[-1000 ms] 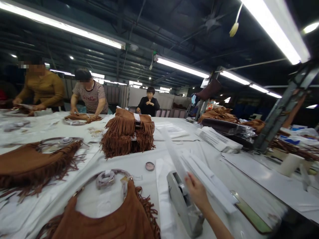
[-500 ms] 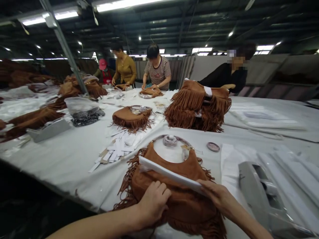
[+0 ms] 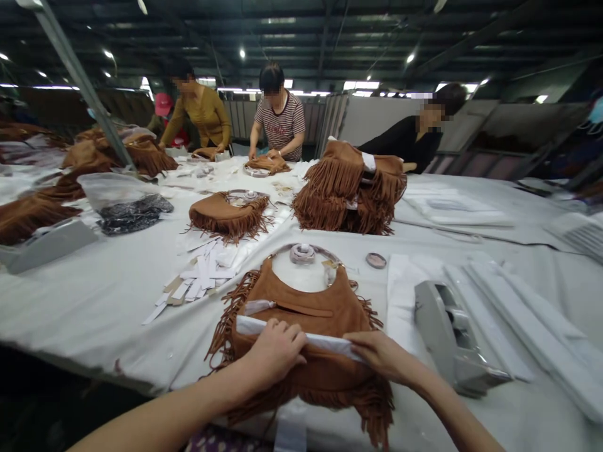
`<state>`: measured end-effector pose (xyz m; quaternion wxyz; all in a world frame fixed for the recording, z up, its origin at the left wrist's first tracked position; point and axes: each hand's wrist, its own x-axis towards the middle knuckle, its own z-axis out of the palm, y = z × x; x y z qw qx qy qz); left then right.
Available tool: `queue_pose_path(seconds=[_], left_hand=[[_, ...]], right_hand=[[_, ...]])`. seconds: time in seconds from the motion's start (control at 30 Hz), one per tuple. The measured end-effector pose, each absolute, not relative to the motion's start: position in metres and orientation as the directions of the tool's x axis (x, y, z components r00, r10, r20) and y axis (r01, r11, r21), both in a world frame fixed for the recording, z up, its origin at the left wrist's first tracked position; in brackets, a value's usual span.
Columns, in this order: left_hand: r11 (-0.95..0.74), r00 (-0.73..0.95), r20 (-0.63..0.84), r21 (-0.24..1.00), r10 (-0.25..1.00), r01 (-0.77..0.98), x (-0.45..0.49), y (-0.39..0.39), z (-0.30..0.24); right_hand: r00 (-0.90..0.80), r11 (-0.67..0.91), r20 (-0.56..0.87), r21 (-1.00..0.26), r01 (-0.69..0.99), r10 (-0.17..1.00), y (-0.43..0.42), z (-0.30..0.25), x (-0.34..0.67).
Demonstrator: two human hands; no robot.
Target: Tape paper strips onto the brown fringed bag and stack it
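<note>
A brown fringed handbag [image 3: 301,301] lies in front of me with its curved handle pointing away. Across its body runs a folded white paper strip [image 3: 325,341]. My left hand [image 3: 277,351] is closed over the middle of the strip, fingers curled and pressing it against the bag. At the strip's right end, my right hand [image 3: 377,355] pinches it between thumb and fingers. Above the strip, a zipper [image 3: 301,309] shows, with a white-wrapped pull [image 3: 258,306] at its left end. A wrapped coil [image 3: 302,253] lies inside the handle loop.
A grey tape dispenser [image 3: 452,339] and long white folded strips [image 3: 532,320] lie to the right. Paper slips [image 3: 202,273] are scattered left, near another fringed bag [image 3: 226,213]. Stacked bags [image 3: 351,188] stand beyond. Several co-workers, one in a striped shirt [image 3: 285,122], are across the table.
The strip has come down toward me across the bag, uncovering the zipper. My left hand has moved from the bag's body onto the strip. The view has turned right.
</note>
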<state>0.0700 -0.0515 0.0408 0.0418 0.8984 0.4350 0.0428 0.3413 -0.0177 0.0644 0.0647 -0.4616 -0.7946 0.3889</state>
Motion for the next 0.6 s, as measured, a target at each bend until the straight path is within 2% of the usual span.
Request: queue_pose_path(seconds=[0.07,0.13,0.27,0.37,0.47,0.53,0.6], left_hand=[[-0.609,0.616,-0.032,0.121,0.787,0.784,0.071,-0.048,0.037],[-0.602,0.612,-0.044,0.132,0.790,0.787,0.071,-0.046,0.032],[-0.583,0.594,-0.035,0.151,0.804,0.798,0.072,-0.046,0.022],[-0.571,0.579,-0.016,0.148,0.815,0.808,0.071,-0.044,0.018],[-0.588,0.595,-0.004,0.155,0.803,0.794,0.071,-0.041,0.013],[-0.604,0.608,0.036,0.178,0.793,0.777,0.070,-0.043,0.005],[-0.620,0.603,0.142,0.216,0.785,0.755,0.069,-0.046,-0.012]], right_hand=[[-0.506,0.249,-0.271,-0.626,0.739,0.819,-0.019,0.059,0.339],[-0.460,0.260,-0.260,-0.553,0.792,0.849,-0.023,0.052,0.336],[-0.455,0.367,-0.131,-0.418,0.831,0.881,-0.034,0.036,0.332],[-0.391,0.346,-0.004,-0.457,0.819,0.920,-0.038,0.023,0.330],[-0.341,0.319,0.050,-0.500,0.805,0.939,-0.041,0.015,0.330],[-0.319,0.320,0.085,-0.474,0.820,0.944,-0.047,0.014,0.329],[-0.288,0.315,0.128,-0.422,0.850,0.949,-0.056,0.013,0.328]])
